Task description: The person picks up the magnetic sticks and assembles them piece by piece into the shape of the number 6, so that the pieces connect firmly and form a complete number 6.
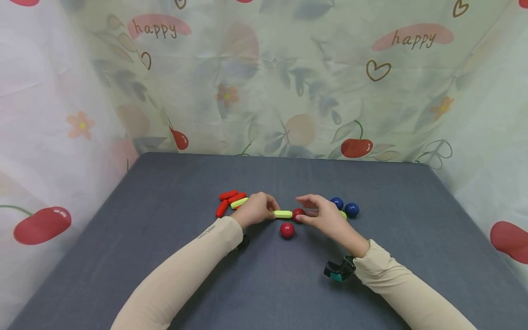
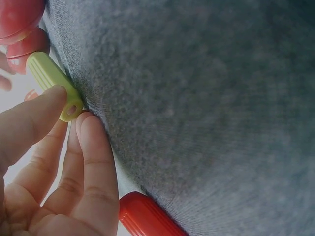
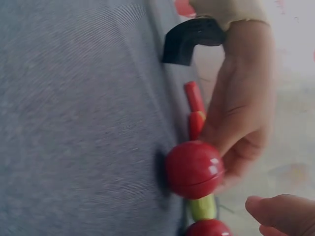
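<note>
My left hand (image 1: 257,208) pinches the near end of a yellow-green ribbed rod (image 2: 51,81) between thumb and fingertips; a small hole shows in that end. The rod's other end meets a red ball (image 1: 299,214). Over that ball stands my right hand (image 1: 327,217), thumb tip right at its side and the other fingers loosely extended above. In the right wrist view, a gap shows between the hand's visible fingertip and the ball (image 3: 209,229). A second red ball (image 1: 287,230) lies on the table just in front of the rod.
Several red rods (image 1: 222,208) and another yellow-green rod (image 1: 239,203) lie left of my left hand. Beyond my right hand are blue balls (image 1: 352,209) and a partly hidden yellow-green piece (image 1: 343,214). The dark cloth-covered table (image 1: 123,256) is backed by a printed curtain (image 1: 272,78).
</note>
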### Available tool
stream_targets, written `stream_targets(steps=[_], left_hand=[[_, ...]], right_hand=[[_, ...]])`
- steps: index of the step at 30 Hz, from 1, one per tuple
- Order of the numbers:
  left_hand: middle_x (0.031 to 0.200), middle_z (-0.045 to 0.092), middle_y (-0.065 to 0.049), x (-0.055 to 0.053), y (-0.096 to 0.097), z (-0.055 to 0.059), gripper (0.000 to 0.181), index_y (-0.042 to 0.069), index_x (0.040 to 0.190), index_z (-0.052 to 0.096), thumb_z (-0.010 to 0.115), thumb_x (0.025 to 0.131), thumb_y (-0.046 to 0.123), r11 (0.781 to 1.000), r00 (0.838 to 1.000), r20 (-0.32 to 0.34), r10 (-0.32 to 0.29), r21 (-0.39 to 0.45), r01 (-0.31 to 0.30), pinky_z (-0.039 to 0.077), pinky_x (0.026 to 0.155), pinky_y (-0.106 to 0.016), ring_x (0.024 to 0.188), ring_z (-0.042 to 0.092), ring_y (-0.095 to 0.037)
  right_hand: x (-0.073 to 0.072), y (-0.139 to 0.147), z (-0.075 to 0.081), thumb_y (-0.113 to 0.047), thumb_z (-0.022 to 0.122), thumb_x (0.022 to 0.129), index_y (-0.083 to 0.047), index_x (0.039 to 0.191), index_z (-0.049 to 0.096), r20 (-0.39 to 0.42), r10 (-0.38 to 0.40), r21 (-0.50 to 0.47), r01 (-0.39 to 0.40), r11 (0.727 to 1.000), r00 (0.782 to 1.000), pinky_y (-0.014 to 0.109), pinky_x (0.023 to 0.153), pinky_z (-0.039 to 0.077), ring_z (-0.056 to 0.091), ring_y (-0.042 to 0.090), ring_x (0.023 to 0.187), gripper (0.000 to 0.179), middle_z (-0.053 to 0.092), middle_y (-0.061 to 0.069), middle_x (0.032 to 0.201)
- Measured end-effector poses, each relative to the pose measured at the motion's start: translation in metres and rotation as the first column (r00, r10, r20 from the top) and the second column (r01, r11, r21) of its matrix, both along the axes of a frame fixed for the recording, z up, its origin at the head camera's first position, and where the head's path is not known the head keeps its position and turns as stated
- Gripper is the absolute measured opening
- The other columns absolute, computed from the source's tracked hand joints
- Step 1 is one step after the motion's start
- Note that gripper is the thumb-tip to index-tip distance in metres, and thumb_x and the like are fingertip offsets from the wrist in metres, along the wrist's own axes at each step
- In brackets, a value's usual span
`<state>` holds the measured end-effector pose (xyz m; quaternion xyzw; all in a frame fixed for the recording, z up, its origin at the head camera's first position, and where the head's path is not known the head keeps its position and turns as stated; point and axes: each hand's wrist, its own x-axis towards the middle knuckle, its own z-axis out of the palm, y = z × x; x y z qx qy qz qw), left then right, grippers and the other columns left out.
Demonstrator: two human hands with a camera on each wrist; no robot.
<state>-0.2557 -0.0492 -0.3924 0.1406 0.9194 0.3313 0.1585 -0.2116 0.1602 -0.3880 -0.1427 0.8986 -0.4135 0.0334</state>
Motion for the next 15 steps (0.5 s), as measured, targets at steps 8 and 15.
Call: stream_targets(steps=[8, 15], left_hand=[[0.086, 0.067, -0.001, -0.001, 0.0, -0.001, 0.012, 0.012, 0.094, 0.073, 0.074, 0.084, 0.006, 1.0, 1.0, 0.008, -0.001, -0.004, 0.001, 0.047, 0.069, -0.025, 0.077, 0.056, -0.014], [0.086, 0.067, -0.001, 0.0, -0.001, 0.001, 0.012, 0.012, 0.094, 0.073, 0.073, 0.084, 0.005, 1.0, 1.0, 0.005, -0.004, 0.0, 0.004, 0.047, 0.069, -0.024, 0.077, 0.056, -0.014]], right_hand=[[-0.008, 0.0, -0.017, -0.01, 0.073, 0.086, -0.003, 0.128, 0.058, 0.018, 0.002, 0.03, -0.002, 1.0, 1.0, 0.042, 0.089, 0.053, 0.064, 0.029, 0.111, 0.045, 0.063, 0.017, 0.125], [-0.013, 0.0, -0.022, -0.008, 0.072, 0.086, -0.002, 0.124, 0.061, 0.017, 0.006, 0.049, -0.007, 0.999, 1.0, 0.039, 0.086, 0.055, 0.065, 0.028, 0.107, 0.04, 0.065, 0.016, 0.12]])
